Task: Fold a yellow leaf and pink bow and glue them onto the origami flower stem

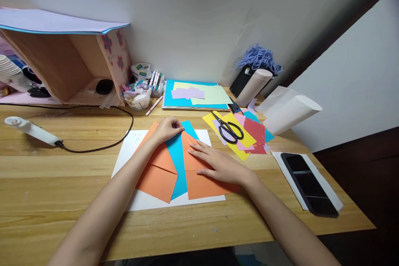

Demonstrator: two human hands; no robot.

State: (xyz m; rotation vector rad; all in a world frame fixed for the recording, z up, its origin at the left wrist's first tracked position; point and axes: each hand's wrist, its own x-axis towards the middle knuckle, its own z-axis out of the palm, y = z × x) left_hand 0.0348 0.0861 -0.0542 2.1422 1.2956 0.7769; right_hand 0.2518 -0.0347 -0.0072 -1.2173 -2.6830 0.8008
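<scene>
My left hand point(168, 129) is closed in a pinch at the top corner of the right orange paper piece point(195, 183). My right hand point(215, 163) lies flat on that same piece, fingers spread. Beside it, the left orange paper piece point(157, 183) sits at a slant under my left forearm, which hides part of it. Between and partly beneath the two shows a blue paper strip point(178, 158). All of these rest on a white sheet point(205, 206), whose middle they cover. Each orange piece has a line or edge running across it.
Black scissors point(229, 129) lie on coloured paper scraps point(254, 129) to the right, with a phone point(308, 185) farther right. Stacked paper sheets point(168, 95), a tub of craft bits point(139, 99) and a cardboard box point(114, 62) stand behind. A corded white tool point(34, 131) lies left.
</scene>
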